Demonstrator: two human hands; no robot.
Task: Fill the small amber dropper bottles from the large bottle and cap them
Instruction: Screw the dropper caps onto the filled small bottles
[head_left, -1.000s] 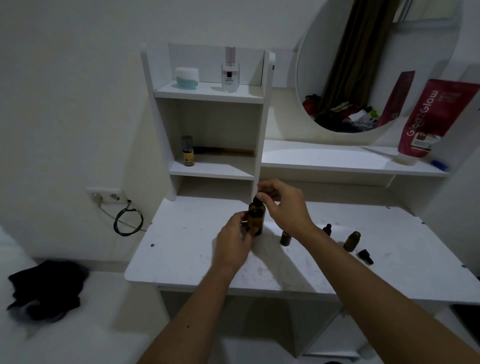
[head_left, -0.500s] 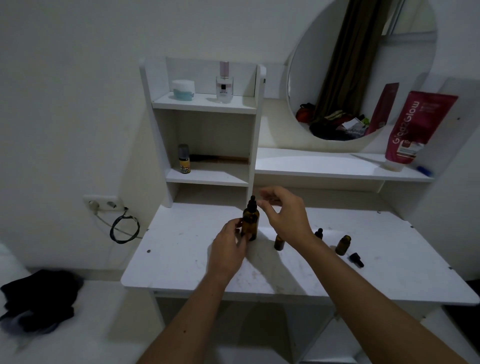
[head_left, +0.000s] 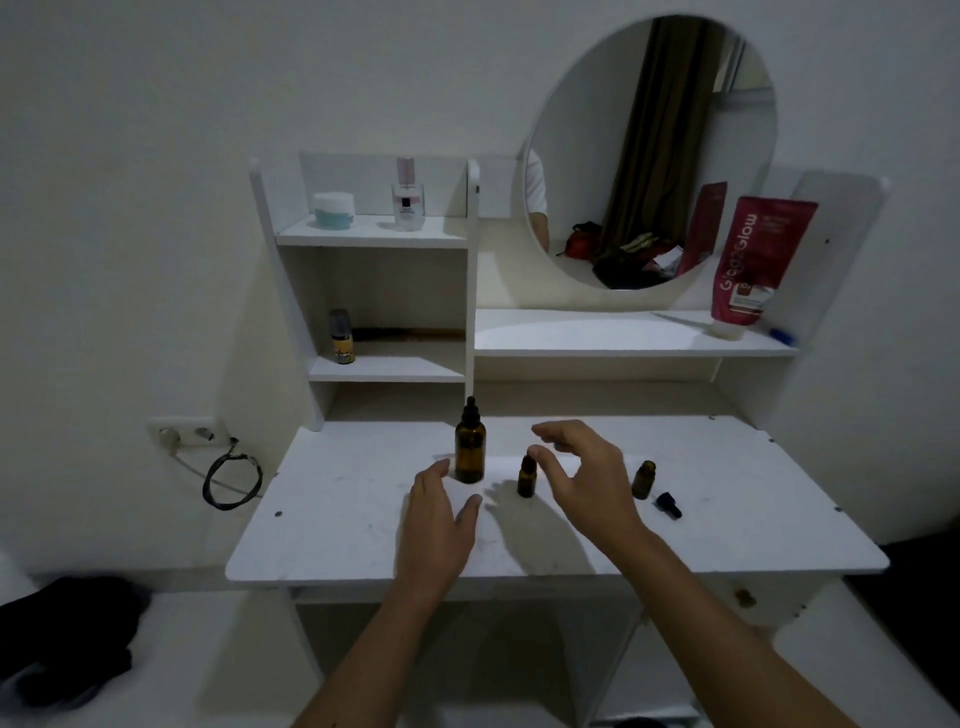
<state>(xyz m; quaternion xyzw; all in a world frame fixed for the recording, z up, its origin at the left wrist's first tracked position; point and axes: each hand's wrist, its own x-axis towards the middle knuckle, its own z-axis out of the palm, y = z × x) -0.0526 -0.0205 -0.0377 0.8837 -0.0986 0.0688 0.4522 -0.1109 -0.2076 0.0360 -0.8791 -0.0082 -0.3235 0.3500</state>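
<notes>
A white bench (head_left: 363, 519) with a shelf unit (head_left: 374, 239) and a round mirror (head_left: 649, 150) above it fills the middle of the head view, against a pale wall with a socket (head_left: 187, 434) at the left of the frame.

The large amber bottle (head_left: 470, 451), dropper cap on, stands upright alone near the centre of the bench. A second ago both hands were on it: the left held its body and the right pinched its cap. Half a second ago the left still touched the body while the right had lifted off the cap. Now both have let go. The left hand (head_left: 439, 525) hovers just below and left of the bottle, its fingers (head_left: 434, 475) straight and spread, holding nothing; I cannot tell whether the fingertips brush the bottle's base. The right hand (head_left: 582, 478) has moved right and hangs above a small capped amber bottle (head_left: 527, 478), fingers (head_left: 553, 434) loosely curved and apart, gripping nothing. Whether the thumb touches the little bottle's cap is unclear.

Further right stands an uncapped small amber bottle (head_left: 643, 479), with a loose black dropper cap (head_left: 668, 505) lying just beside it. These have stayed put.

On the shelves sit a jar (head_left: 333, 209), a perfume bottle (head_left: 408, 200) and a red tube (head_left: 756, 262).
</notes>
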